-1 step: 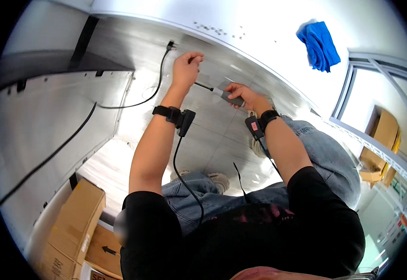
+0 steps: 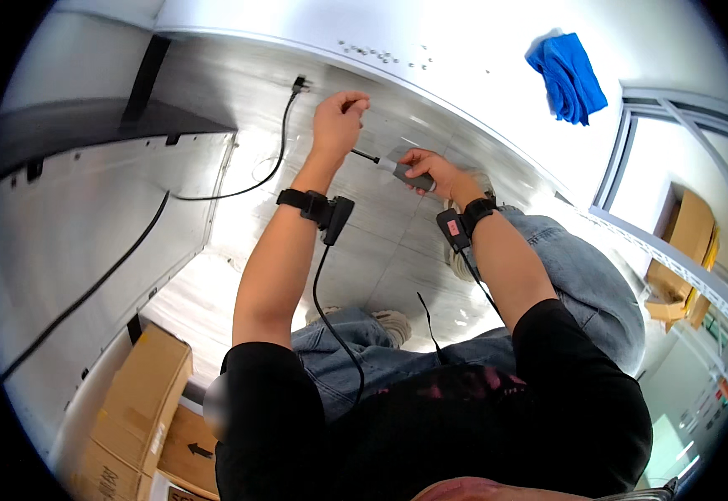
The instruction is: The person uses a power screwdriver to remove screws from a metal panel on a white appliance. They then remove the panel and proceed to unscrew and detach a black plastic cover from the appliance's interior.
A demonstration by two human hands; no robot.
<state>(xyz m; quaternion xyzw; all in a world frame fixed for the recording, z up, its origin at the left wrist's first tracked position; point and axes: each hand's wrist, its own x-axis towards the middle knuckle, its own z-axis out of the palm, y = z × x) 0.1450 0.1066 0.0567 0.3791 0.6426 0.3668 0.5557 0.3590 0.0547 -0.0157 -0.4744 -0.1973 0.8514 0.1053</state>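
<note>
Right hand [image 2: 437,169] wrapped round grey-handled, dark-shafted driver-like tool [image 2: 407,174], above pale tiled floor [image 2: 389,224]. Left hand [image 2: 338,125] loosely curled; can't tell if pinching anything. Small silvery pieces [image 2: 373,53] loose on white flat surface [image 2: 472,42]; amount finished unclear.

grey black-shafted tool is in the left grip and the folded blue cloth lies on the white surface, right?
Wrong side: the head view shows the grey black-shafted tool in the right grip. The folded blue cloth does lie on the white surface.
</note>
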